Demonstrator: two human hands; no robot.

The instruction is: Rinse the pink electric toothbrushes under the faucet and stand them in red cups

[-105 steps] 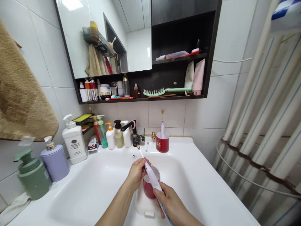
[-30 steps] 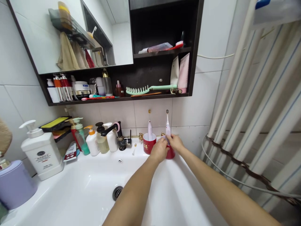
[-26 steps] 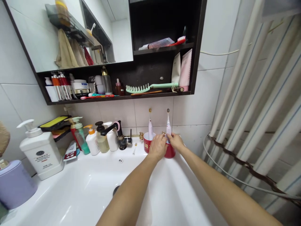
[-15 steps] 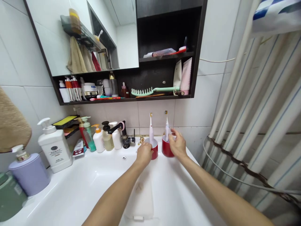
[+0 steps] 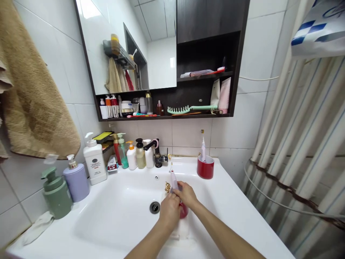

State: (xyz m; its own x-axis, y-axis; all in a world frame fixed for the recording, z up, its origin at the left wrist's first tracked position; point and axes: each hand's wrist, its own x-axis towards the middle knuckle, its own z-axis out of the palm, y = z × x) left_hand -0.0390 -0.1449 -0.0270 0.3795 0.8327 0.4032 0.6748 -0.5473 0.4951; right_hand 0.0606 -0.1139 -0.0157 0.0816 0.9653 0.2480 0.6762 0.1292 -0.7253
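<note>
My left hand (image 5: 170, 208) is wrapped round a red cup (image 5: 183, 210) held over the right part of the sink. Standing in that cup is a pale electric toothbrush (image 5: 174, 180), its head up. The fingers of my right hand (image 5: 187, 194) are closed on the toothbrush's handle near the cup's rim. A gold ornament (image 5: 167, 187) shows at the cup's left side. A second red cup (image 5: 205, 169) with another electric toothbrush (image 5: 203, 149) stands on the sink's back right corner, touched by neither hand.
Behind the sink (image 5: 115, 205) stands a black faucet (image 5: 158, 154). Pump bottles (image 5: 95, 162) line the left and back rim. A dark cabinet (image 5: 188, 90) with a mirror hangs above. Pipes (image 5: 285, 144) run along the right, and a brown towel (image 5: 37, 90) hangs left.
The left cup with its toothbrush has come off the back rim toward me, over the sink. My right hand has left the other cup and closed on this toothbrush. The view has shifted left.
</note>
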